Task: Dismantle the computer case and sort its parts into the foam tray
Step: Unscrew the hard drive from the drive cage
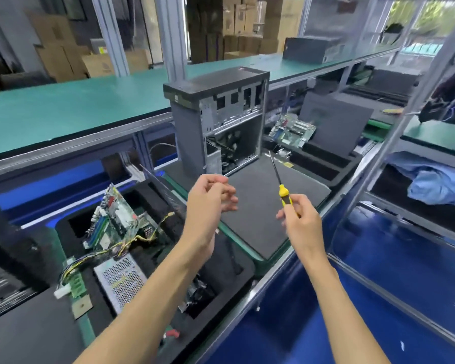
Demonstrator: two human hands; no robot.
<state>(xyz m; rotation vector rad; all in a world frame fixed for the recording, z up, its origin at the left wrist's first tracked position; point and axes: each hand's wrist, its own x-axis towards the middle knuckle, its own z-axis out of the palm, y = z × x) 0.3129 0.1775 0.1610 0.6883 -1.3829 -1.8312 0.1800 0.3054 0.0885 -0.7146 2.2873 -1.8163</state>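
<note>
**Screwdriver up in right hand, case open on mat**

Two bare forearms come in from bottom of frame, nearest the cam. Left hand [210, 195] raised mid-air in front of the case, fingers loosely curled & blurred; can't tell if anything small sits between the fingertips. Right hand [298, 219] pinches the yellow/black handle of a screwdriver [280, 179], shaft angled up & slightly left, tip near the case's lower right corner but apart from it. Hands apart, not touching each other.

Computer case [216, 119] stands upright on a dark foam mat [260, 206] on the worktop [250, 252], side panel off, open side facing right-front. Metal drive bays show up top w/ cutouts; dark cabling & parts low inside, too murky to name.

Foam tray [221, 271] lies left of the mat, below the left forearm. In it: a green motherboard [113, 219] leaning tilted in the rear compartment, a perforated silver PSU [120, 281] lying flat in front of it, yellow/black wire bundle [90, 261] running across from board area to a white connector at the tray's left edge. A green RAM stick [76, 283] just beside that connector. A dark flat panel stands on edge btw tray & mat.

Behind right of the case, another foam tray [323, 164] w/ a second board [292, 131] and a dark panel leaning. Green shelf [76, 109] runs across above; cardboard boxes [63, 48] stacked beyond. Blue cloth [434, 185] at right.
</note>
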